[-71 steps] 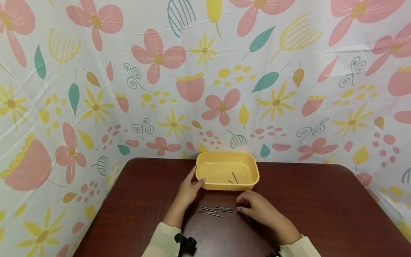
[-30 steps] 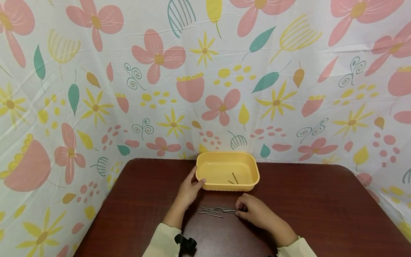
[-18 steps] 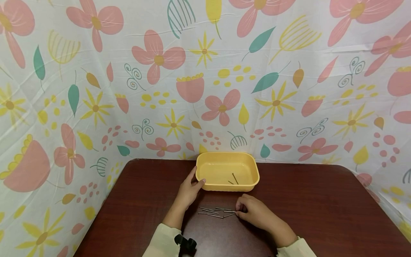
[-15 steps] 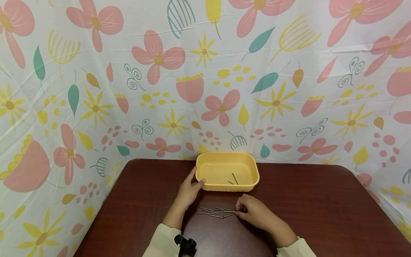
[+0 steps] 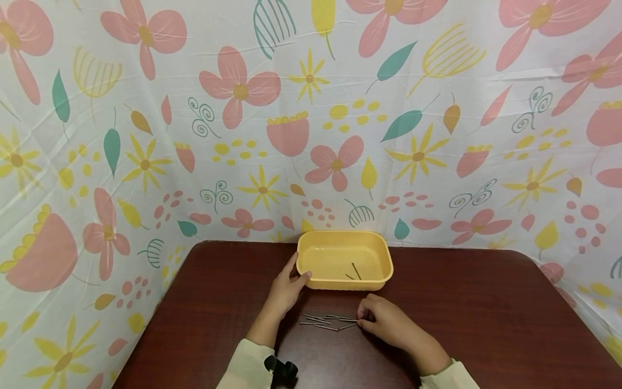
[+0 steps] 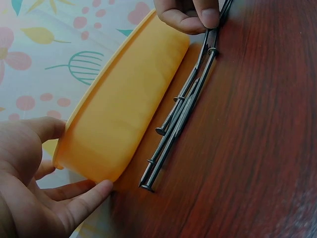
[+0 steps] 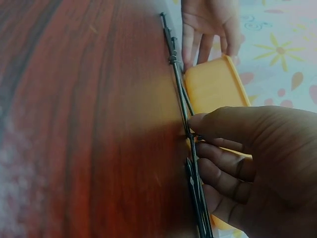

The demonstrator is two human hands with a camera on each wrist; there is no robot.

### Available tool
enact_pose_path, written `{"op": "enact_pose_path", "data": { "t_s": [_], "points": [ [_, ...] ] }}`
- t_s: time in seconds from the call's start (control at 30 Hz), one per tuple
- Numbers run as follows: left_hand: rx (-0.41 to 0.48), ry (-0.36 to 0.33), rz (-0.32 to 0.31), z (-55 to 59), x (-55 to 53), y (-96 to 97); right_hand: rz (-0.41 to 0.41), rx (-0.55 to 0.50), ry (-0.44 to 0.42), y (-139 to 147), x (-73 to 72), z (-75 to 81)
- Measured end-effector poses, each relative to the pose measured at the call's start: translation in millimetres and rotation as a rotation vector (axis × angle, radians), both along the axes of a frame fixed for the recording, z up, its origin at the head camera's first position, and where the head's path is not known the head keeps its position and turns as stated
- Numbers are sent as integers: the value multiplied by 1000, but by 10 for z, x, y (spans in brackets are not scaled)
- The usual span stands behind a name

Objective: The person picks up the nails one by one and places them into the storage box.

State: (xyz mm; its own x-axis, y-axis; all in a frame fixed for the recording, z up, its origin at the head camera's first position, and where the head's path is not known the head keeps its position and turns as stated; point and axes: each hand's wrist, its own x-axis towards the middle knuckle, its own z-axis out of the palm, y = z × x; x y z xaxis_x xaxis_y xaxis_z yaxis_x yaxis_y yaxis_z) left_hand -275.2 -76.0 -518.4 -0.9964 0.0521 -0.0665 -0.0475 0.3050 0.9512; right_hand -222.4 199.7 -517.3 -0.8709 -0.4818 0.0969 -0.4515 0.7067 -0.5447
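My left hand [image 5: 284, 292] holds the near left corner of a yellow plastic basin [image 5: 342, 283], thumb at the rim and fingers spread along its end. Two slim nails [image 5: 357, 271] lie inside it. Several long steel nails [image 6: 181, 120] form a loose, overlapping row on the table in front of the basin. At the right end of that row, my right hand [image 5: 391, 322] pinches a nail between thumb and forefinger, low over the table. In the right wrist view, the thumb [image 7: 218, 121] presses near a nail head, its other fingers curled beside the nails.
A dark red-brown wooden table [image 5: 486, 324] carries everything. Behind it and to both sides hangs a white cloth [image 5: 311, 205] printed with flowers, close to the basin's far side. A black strap mount [image 5: 282, 370] sits at the left wrist.
My right hand shifts slightly left and nearer to me, onto the nail ends. One nail by its fingertips has swung to a slant. The left hand and basin stay put.
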Motion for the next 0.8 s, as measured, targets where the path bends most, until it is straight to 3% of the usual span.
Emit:
{"op": "enact_pose_path", "data": {
  "t_s": [0.8],
  "points": [
    [0,8,-4,-23,-6,-4,-9,-21,48,35,-4,75]
  ]
}}
